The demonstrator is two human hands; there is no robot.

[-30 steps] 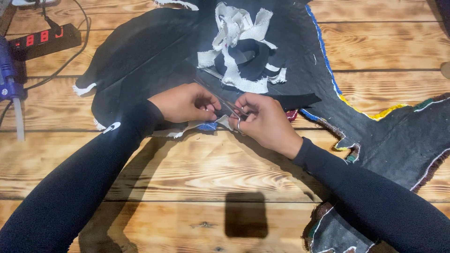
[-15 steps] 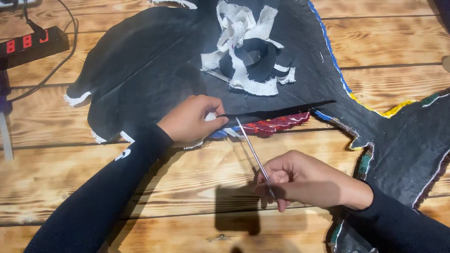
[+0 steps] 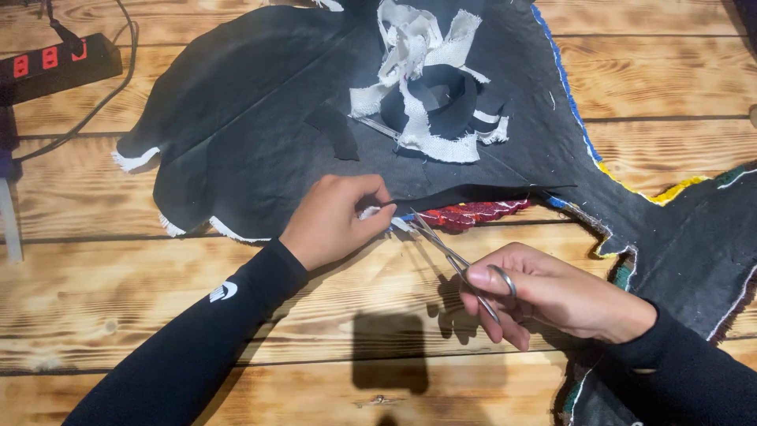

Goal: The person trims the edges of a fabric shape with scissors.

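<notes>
Scissors in the right hand, thumb and fingers closed through the loops, slim blades slightly parted and pointing up and left toward the work. Their tips sit just beside the left hand, which pinches the pale frayed corner of the black fabric between thumb and fingertips at the cloth's near edge. Right of that pinch, a red embroidered trim shows under the lifted black hem, and a blue-and-yellow stitched border runs along the far right edge. A heap of cut strips, white-backed and black, lies on the fabric well beyond both hands, suggesting much trimming is already done; white fraying still shows along the left and near edges, so some trimming appears to remain. All rests on a wooden plank table, with a black power strip at the upper left corner.
</notes>
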